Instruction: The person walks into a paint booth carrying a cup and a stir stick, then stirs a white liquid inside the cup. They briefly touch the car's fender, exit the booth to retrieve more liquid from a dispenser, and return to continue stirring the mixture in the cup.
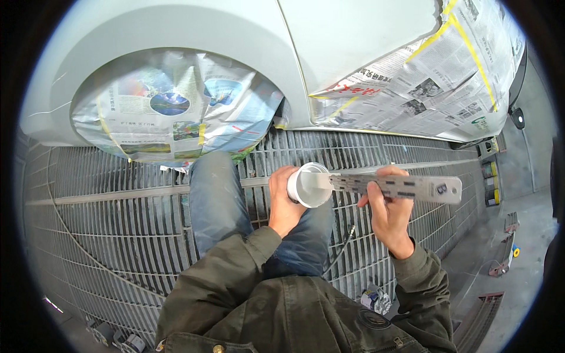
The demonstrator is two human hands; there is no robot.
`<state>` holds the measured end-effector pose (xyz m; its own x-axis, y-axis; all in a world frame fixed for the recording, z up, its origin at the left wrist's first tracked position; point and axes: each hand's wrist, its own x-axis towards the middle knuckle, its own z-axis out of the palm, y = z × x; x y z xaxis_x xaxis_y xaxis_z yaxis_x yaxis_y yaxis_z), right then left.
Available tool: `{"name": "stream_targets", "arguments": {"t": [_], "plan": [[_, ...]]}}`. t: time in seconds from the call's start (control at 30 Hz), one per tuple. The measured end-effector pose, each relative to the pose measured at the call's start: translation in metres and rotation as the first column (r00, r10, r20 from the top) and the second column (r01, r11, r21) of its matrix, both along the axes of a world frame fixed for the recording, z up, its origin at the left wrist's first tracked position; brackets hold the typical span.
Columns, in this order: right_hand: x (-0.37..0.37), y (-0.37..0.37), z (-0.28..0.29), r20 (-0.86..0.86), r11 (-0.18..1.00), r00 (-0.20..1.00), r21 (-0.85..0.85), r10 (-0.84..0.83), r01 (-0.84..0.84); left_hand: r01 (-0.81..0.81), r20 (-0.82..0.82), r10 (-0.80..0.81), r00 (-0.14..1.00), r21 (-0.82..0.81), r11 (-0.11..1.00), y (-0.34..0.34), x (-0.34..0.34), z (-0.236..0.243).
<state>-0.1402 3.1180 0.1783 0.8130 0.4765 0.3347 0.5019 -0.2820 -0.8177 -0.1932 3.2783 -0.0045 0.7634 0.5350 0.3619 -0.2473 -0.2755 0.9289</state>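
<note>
Over on the left, the car's wheel arch is stuffed with crinkled newspaper (pixel 176 109), glossy colour pages held by yellow tape, under a smooth, matt pale-grey fender (pixel 194 29). Below it runs the floor grating (pixel 106 200), ribbed grey metal bars dusted with paint. A knee in worn blue denim (pixel 215 194) rises over the bars. Now the left hand (pixel 283 203), fingers wrapped tight round a small white cup (pixel 309 185), round-rimmed and tilted, its mouth facing us, held above the grating near the knee. A flat, stiff grey mixing stick (pixel 400 187), printed with dark marks, dips its end into the cup; the right hand (pixel 388 215) is clamped on its middle. Further right, more taped newspaper (pixel 424 82) masks the door panel.
</note>
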Motion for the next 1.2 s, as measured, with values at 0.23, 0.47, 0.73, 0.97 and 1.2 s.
{"name": "stream_targets", "arguments": {"t": [0.23, 0.47, 0.73, 0.97, 1.2], "plan": [[0.007, 0.0, -0.002, -0.185, 0.933, 0.933, -0.13, 0.309, -0.335, 0.312, -0.017, -0.315, 0.949, -0.102, 0.945, 0.017, 0.006, -0.006], [0.039, 0.009, 0.062, 0.215, 0.708, 0.68, -0.324, 0.701, -0.627, 0.704, -0.158, -0.766, 0.623, -0.314, 0.637, 0.066, 0.009, 0.017], [0.043, 0.003, 0.057, -0.012, 0.688, 0.757, -0.407, 0.654, -0.601, 0.839, -0.168, -0.894, 0.414, -0.31, 0.447, 0.078, 0.017, 0.037], [0.013, -0.003, 0.045, -0.186, 0.901, 0.919, -0.207, 0.346, -0.381, 0.631, -0.091, -0.691, 0.717, -0.336, 0.699, 0.052, 0.018, 0.018], [0.066, 0.046, 0.063, 0.124, 0.975, 0.979, -0.17, 0.164, -0.142, 0.459, -0.035, -0.494, 0.869, -0.317, 0.83, 0.064, 0.031, 0.075]]}}
